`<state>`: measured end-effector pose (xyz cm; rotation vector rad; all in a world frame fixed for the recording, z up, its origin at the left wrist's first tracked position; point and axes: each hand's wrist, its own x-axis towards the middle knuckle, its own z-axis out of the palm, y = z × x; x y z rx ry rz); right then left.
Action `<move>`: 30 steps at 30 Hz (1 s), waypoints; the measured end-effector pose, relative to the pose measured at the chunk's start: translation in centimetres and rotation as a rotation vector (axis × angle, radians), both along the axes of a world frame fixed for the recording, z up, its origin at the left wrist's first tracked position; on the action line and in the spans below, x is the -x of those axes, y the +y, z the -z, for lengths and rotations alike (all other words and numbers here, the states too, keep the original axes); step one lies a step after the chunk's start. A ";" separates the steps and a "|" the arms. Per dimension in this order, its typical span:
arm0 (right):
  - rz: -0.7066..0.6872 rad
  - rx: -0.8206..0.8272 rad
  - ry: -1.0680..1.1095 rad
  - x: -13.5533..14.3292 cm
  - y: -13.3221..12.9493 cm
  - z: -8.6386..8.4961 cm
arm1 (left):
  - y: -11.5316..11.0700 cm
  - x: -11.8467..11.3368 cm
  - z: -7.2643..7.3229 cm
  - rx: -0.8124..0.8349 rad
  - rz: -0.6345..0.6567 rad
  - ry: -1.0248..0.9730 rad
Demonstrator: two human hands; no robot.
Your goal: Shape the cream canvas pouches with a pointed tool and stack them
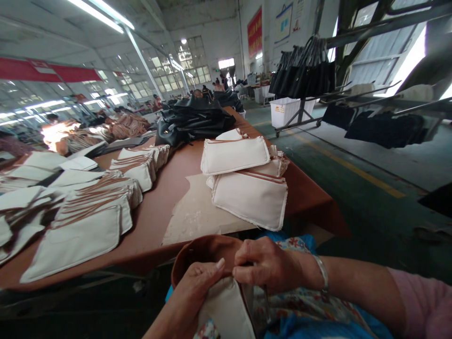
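Observation:
In my lap lies a cream stitched pouch piece point(226, 308) with a brown edge. My left hand point(197, 287) grips it, thumb laid along its top corner. Just to the right, my right hand point(266, 263) is closed in a pinch at the brown edge, close to the left thumb. A thin, dark metallic thing point(266, 301) shows below the right hand; its kind is unclear, and so is whether the hand holds it. Behind both hands curves a brown leather-like band point(208, 247), its lower part hidden by them.
Ahead on the brown-covered table point(165, 188) is a pile of cream pouches point(250, 197), on cardboard point(192, 212). More cream pouches point(92, 226) lie in rows at left. Black bags point(197, 117) are heaped behind. Right stand a white bin point(282, 113) and a rack of black bags point(303, 70).

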<state>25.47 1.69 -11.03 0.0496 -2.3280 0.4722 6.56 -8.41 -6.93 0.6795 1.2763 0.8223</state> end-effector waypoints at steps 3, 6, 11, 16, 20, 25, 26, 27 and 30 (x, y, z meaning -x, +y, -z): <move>0.033 -0.136 -0.052 -0.3 0.2 0.1 | 0.1 -0.4 -0.1 0.012 -0.015 -0.076; 0.033 -0.169 -0.023 -0.6 0.0 0.1 | 0.1 -0.6 0.0 -0.020 -0.026 -0.022; -0.086 0.421 0.106 -0.8 -1.1 -0.9 | 0.1 -0.2 -0.2 -0.157 0.077 0.136; -0.033 0.970 -0.094 -0.5 -0.2 -2.1 | 0.1 0.2 -1.4 -0.361 0.207 0.494; -0.212 0.741 -0.300 0.3 1.4 -2.8 | 0.0 -0.2 -2.4 -0.482 0.251 0.718; -0.229 0.710 -0.329 1.1 1.8 -2.5 | 0.2 0.3 -2.1 -0.537 0.278 0.758; -0.240 0.739 -0.319 1.2 1.7 -2.3 | 0.3 0.6 -1.8 -0.502 0.280 0.687; -0.257 0.774 -0.304 1.3 1.6 -2.1 | 0.3 0.8 -1.6 -0.452 0.287 0.571; -0.303 0.855 -0.263 1.3 1.5 -1.3 | 0.4 1.4 -1.1 -0.297 0.270 0.138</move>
